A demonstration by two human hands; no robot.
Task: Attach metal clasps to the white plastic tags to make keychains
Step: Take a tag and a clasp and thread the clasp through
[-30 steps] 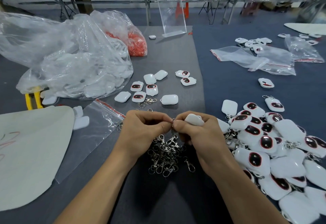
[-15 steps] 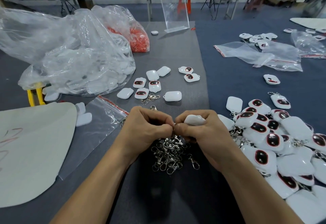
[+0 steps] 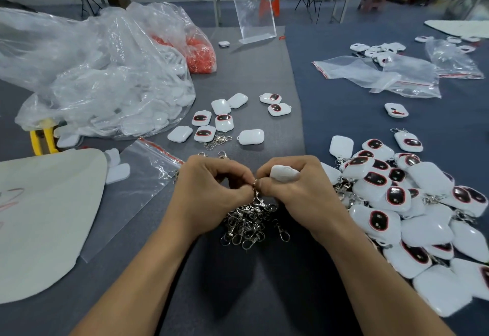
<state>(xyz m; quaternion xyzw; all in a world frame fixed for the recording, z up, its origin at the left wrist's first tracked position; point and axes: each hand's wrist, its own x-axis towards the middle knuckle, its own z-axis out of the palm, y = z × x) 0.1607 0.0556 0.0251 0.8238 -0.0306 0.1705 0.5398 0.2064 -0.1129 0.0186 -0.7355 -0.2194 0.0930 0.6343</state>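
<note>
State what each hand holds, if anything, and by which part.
The right hand grips a white tag around its body, with one end showing. The left hand pinches a metal clasp at its upper end; the exact hold is hidden.

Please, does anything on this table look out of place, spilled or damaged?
Nothing looks damaged or spilled. Two strays only: one white tag lies alone far back beside the clear stand, and a red-marked tag lies apart on the blue mat, away from the finished pile.
</note>
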